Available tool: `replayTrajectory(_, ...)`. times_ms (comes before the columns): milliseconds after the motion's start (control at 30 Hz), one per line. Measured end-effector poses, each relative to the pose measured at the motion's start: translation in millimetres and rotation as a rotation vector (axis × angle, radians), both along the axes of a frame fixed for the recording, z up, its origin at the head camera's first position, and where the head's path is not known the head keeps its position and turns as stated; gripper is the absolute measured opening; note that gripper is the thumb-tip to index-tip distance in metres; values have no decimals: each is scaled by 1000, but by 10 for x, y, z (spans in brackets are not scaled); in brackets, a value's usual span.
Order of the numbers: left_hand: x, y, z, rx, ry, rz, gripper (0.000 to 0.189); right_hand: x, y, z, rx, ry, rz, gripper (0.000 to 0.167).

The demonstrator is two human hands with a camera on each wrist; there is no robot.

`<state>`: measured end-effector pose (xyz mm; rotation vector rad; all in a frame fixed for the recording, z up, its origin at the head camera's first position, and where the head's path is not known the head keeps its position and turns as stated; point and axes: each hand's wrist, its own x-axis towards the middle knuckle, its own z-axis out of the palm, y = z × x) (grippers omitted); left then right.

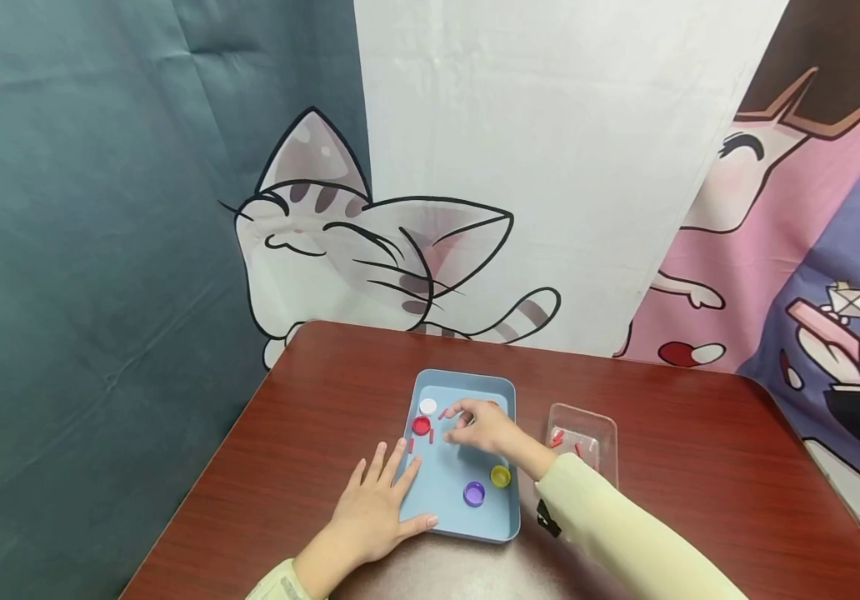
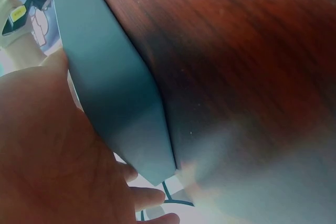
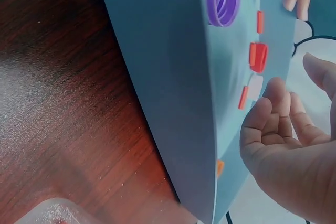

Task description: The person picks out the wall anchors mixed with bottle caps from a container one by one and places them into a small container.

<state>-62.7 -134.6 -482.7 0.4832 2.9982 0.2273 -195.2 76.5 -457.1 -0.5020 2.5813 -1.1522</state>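
My left hand (image 1: 372, 508) lies with fingers spread at the left wall of a light blue tray (image 1: 441, 492). Over the tray's upper part hovers my right hand (image 1: 481, 425), thumb and fingers apart, nothing between them in the right wrist view. By its fingertips, a small red stick (image 3: 243, 98) lies beside a white round cap (image 1: 427, 407). A red cap (image 1: 421, 426) sits below that, with another red stick (image 1: 432, 436) to its right and a third red stick (image 1: 411, 446) near the left wall. Purple (image 1: 474, 494) and yellow (image 1: 501, 476) caps sit lower right.
Right of the tray, partly behind my right forearm, stands a clear plastic box (image 1: 604, 421) with several red sticks. An orange piece (image 3: 220, 168) shows at the tray's wall, mostly hidden. The brown wooden table (image 1: 310, 400) meets printed cloth walls behind.
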Motion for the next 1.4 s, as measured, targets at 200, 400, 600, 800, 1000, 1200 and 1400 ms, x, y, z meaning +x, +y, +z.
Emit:
replayTrajectory(200,-10,1,61,3,-10,0,88,-37,-87,-31,45,-33,2,36)
replayTrajectory(400,-13,0,85,2,-6,-5,88,-47,-170,-76,123,-22,38,35)
replayTrajectory(600,-10,3,83,2,-3,-8,88,-34,-258,-107,172,-44,54,35)
replayTrajectory(800,-7,6,75,10,-4,-8,88,-48,-320,-141,195,-56,28,36)
replayTrajectory(1000,-3,7,74,11,-13,-5,87,-88,-350,-190,235,-40,23,38)
replayTrajectory(1200,-5,4,68,7,-21,-8,87,-103,-376,-231,247,-22,5,38)
replayTrajectory(1400,-4,1,67,13,-19,-7,87,-108,-407,-246,277,5,-5,37)
